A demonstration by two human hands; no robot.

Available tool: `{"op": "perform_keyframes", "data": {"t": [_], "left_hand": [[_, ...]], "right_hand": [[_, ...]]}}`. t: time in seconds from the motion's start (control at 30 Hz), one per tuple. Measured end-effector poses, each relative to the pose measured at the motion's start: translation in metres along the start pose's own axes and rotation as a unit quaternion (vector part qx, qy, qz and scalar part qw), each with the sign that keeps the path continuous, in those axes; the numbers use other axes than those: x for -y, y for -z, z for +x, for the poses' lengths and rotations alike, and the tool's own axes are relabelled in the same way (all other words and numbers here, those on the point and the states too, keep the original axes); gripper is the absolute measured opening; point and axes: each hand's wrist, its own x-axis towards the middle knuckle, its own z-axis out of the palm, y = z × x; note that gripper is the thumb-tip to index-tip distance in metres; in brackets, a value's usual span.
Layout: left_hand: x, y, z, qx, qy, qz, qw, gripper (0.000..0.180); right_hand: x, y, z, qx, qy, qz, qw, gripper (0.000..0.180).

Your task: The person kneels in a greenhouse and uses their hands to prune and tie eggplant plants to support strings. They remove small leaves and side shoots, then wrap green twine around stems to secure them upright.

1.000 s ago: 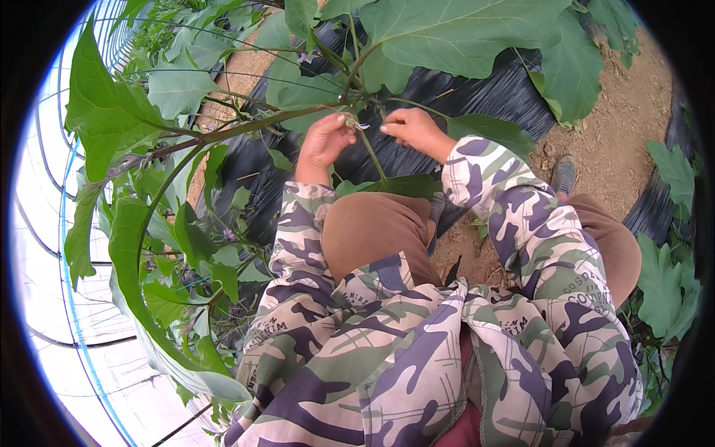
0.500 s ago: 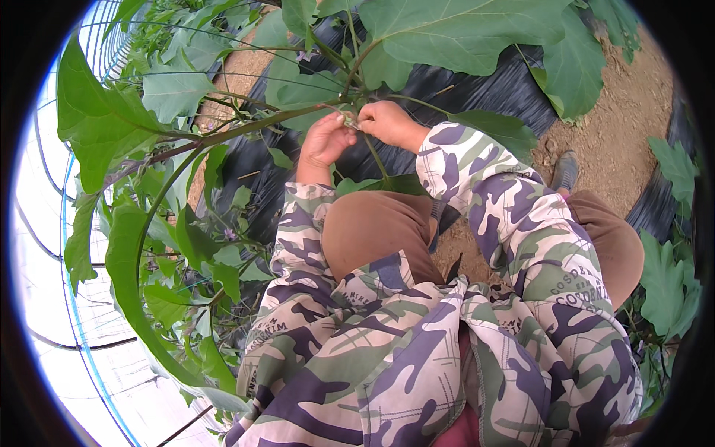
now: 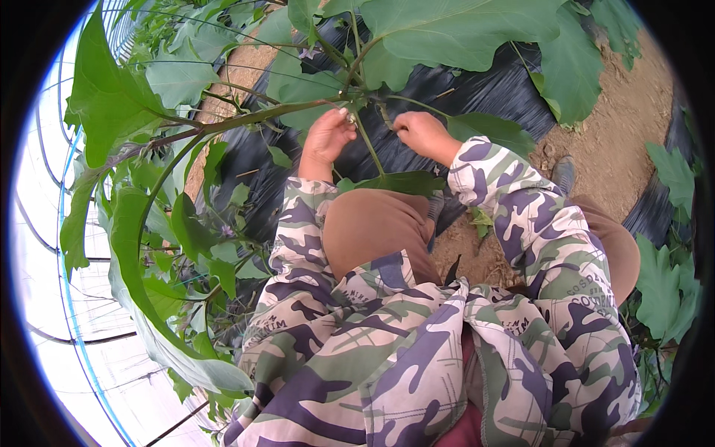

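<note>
My left hand [image 3: 328, 141] is closed beside the main stem [image 3: 253, 118] of an eggplant plant. Its thumb and fingertips pinch a tiny pale-green plant piece [image 3: 351, 118], too small to name. To its right, my right hand [image 3: 426, 135] has its fingers bent together; whether anything is between them is hidden. A thin blurred greenish-brown bit [image 3: 385, 115] shows just left of those fingertips, and I cannot tell if they touch it. A green side stalk [image 3: 369, 143] runs down between the two hands to a leaf [image 3: 402, 182] by my knee.
Broad eggplant leaves [image 3: 462, 30] hang beyond my hands. A large curled leaf [image 3: 138, 253] rises at the left. Dark wires [image 3: 246, 71] cross the upper left. Black plastic sheeting [image 3: 491, 89] covers the bed, beside bare soil [image 3: 625, 112]. My brown-trousered knee [image 3: 376, 231] is close below.
My right hand has moved right, away from my left hand, so a gap now separates them. My left hand has stayed nearly in place. A green leaf piece now shows on the soil beside my right sleeve.
</note>
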Motion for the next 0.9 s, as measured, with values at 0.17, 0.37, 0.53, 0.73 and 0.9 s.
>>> {"op": "perform_keyframes", "data": {"t": [0.17,0.37,0.53,0.73,0.9], "left_hand": [[0.003,-0.007,0.0,-0.006,-0.018,0.024,1.0,0.01],[0.002,-0.011,-0.004,-0.015,-0.013,0.022,1.0,0.013],[0.0,-0.009,-0.003,-0.008,-0.001,0.03,1.0,0.013],[0.0,-0.008,-0.001,-0.016,0.009,0.026,0.999,0.014],[0.001,-0.006,-0.002,-0.016,0.016,0.015,1.0,0.013]], "right_hand": [[0.036,-0.011,0.026,-0.063,0.057,0.077,0.993,0.015],[0.051,-0.01,0.033,-0.098,0.15,0.041,0.983,0.012],[0.052,-0.016,0.037,-0.099,0.127,0.038,0.986,0.014],[0.045,-0.022,0.042,-0.041,0.037,0.168,0.984,0.013],[0.039,-0.025,0.047,0.014,-0.027,0.293,0.956,0.013]]}}
